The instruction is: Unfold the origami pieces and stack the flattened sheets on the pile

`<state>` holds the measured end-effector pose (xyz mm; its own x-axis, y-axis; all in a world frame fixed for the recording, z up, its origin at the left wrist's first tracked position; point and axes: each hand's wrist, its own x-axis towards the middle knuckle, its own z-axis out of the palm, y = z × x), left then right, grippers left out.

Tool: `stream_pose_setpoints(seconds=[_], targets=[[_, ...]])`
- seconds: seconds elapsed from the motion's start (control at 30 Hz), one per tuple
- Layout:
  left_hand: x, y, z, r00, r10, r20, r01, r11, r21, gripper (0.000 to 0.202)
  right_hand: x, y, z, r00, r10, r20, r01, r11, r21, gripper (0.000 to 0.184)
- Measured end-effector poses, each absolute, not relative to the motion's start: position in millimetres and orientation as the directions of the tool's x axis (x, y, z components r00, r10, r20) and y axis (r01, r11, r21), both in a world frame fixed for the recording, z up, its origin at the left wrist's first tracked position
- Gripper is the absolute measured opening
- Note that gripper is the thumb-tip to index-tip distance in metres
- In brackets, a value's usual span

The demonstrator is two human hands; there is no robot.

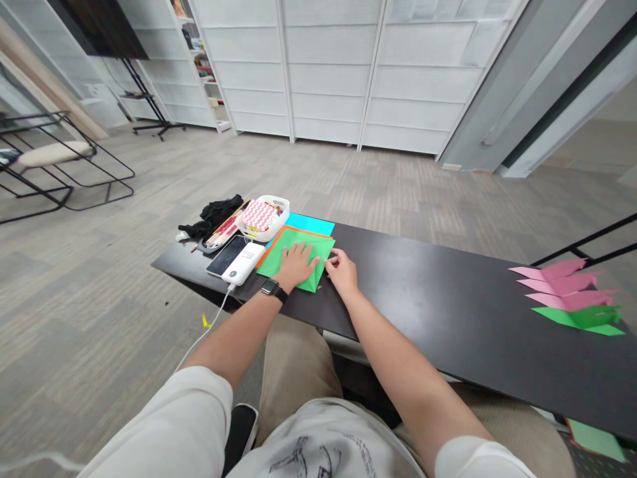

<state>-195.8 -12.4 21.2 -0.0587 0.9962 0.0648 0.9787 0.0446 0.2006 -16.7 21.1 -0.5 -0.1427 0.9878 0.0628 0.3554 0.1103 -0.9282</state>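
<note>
Green paper (309, 281) lies on the dark counter (423, 285), in front of the seated person and toward the left end, one corner pointing back at them; it rests over an orange sheet (272, 245), which shows along its upper left side, and a blue sheet (311, 224) shows out beyond both. The left hand (296, 265), a watch (269, 286) on its wrist, is laid palm down on the green, fingers spread and gripping nothing; I take that broad, flat press as a way to stop the sheet sliding on a smooth top. The right hand (343, 271) is at the sheet's right-hand edge, fingers bent, thumb and forefinger near each other; whether they pinch the edge or merely touch it, I cannot tell from here. A white basket (277, 228), a phone (226, 255) and a white power bank (243, 264) with its cable (213, 324) sit close together to the left, probably to give the hands room; black cloth (219, 214) is heaped behind them. Far along to the right, folded pink papers (557, 284) and a folded green piece (577, 318) stand in a row, well apart from the hands, perhaps so that no sleeve brushes them; their raised flaps would seem easily crushed.
</note>
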Motion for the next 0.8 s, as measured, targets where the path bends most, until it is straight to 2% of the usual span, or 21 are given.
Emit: stream_pose_setpoints(seconds=[0.1,0.23,0.8], targets=[[-201.4,-8.3,13.6,-0.053,0.993,0.105,0.982,0.033,0.188,0.066,-15.9,15.5,-1.9,-0.162,0.971,0.173,0.436,0.228,-0.870,0.031],[-209.3,-3.5,8.4,-0.052,0.990,0.132,0.983,0.027,0.184,0.065,-16.7,12.6,1.7,-0.196,0.950,0.242,0.506,0.309,-0.805,0.025],[-210.5,0.8,6.2,-0.060,0.989,0.132,0.987,0.039,0.155,0.074,-16.2,15.3,2.5,-0.176,0.954,0.243,0.473,0.298,-0.829,0.021]])
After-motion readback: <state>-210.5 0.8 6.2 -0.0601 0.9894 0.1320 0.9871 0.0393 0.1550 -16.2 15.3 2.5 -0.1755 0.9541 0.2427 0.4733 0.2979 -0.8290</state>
